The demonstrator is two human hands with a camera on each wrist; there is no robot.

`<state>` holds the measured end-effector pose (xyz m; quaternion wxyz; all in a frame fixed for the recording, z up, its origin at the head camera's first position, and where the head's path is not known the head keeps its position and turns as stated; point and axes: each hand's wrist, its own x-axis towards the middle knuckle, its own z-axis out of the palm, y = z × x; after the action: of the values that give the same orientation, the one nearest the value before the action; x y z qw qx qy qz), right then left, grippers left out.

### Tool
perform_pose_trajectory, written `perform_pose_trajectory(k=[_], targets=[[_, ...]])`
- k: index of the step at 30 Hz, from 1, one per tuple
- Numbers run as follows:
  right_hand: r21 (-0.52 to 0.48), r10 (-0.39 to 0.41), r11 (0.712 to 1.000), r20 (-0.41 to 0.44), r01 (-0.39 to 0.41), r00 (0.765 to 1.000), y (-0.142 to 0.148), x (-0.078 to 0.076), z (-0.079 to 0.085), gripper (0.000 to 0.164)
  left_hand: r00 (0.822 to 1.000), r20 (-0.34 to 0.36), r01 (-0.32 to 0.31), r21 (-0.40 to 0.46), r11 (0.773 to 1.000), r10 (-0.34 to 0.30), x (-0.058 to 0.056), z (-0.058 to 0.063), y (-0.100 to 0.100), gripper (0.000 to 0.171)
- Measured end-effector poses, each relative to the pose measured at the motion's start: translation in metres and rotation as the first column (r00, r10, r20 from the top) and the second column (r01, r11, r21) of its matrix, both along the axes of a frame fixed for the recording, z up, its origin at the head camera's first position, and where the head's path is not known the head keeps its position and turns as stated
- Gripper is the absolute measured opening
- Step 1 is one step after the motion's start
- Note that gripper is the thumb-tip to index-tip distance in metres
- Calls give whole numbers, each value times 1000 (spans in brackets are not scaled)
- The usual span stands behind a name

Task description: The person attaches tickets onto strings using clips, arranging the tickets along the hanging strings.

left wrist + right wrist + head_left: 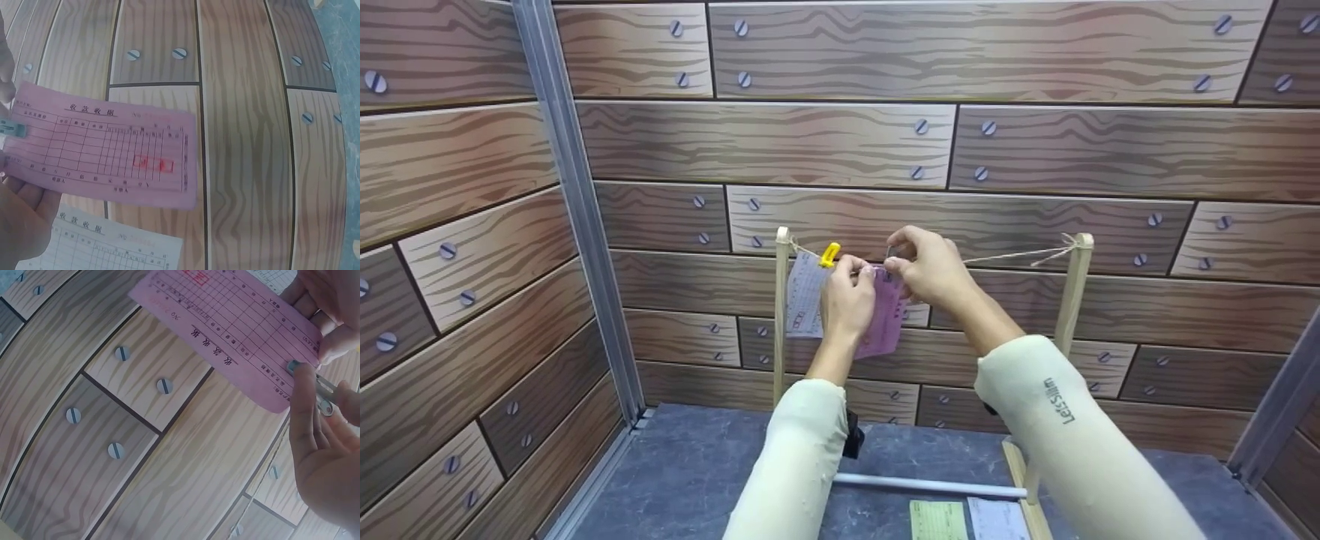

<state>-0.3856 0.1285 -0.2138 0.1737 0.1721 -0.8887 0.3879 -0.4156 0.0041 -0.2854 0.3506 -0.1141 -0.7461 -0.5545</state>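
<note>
The pink slip [883, 322] is pinched along its upper edge by the left hand [849, 296], at the string [1012, 256]; a small clip [324, 391] is squeezed by the right hand [934, 270] over that edge; a pale slip [805, 296] is hung beside a yellow clip [830, 255].

The person I'm watching wears long, close-fitting sleeves in pale cream, and dark lettering [1058, 401] that reads "Let'sSlim" is printed lengthwise on the right sleeve [1099, 457]. Between that lettering and the bare right hand [934, 270], the fabric ends in a rounded cuff [1011, 352], with a bit of black [990, 409] peeping out just left of the print. Well to the left of the lettering, the left sleeve [795, 469] shows small bumps and soft creases, and a chunky black piece [853, 435] juts from its side, below the bare left hand [849, 296].
</note>
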Motion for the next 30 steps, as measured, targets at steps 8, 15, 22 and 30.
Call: perform_pose_trajectory(k=[8,15,22,30], targets=[[-39,-48,998,-193,41,980,19,1,-13,42,1000,8,-12,-5,1000,12,0,-7,0,5],[-246,-127,969,-457,13,880,57,14,-26,16,994,-49,96,30,995,-94,4,-17,-2,31],[-378,-237,924,-455,54,858,120,32,-58,11,986,-108,117,-73,991,-124,14,-38,-10,66],[-536,-373,822,-251,193,893,196,45,-112,13,949,-253,161,-116,980,-186,13,-72,-7,50]])
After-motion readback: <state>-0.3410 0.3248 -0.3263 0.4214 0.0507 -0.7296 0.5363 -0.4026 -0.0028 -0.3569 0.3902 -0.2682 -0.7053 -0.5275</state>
